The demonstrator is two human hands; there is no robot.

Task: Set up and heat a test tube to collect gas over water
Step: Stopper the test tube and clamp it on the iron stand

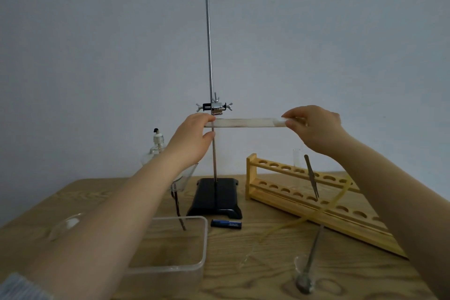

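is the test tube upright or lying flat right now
Lying flat: the test tube runs level, its ends pinched by the left hand and the right hand, just below the clamp.

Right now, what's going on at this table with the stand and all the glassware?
A person holds a test tube level in the air, the left hand gripping one end and the right hand the other, just below the clamp on the retort stand. The tube is not yet in the clamp. An alcohol lamp, a plastic tub and a wooden rack wait on the table.
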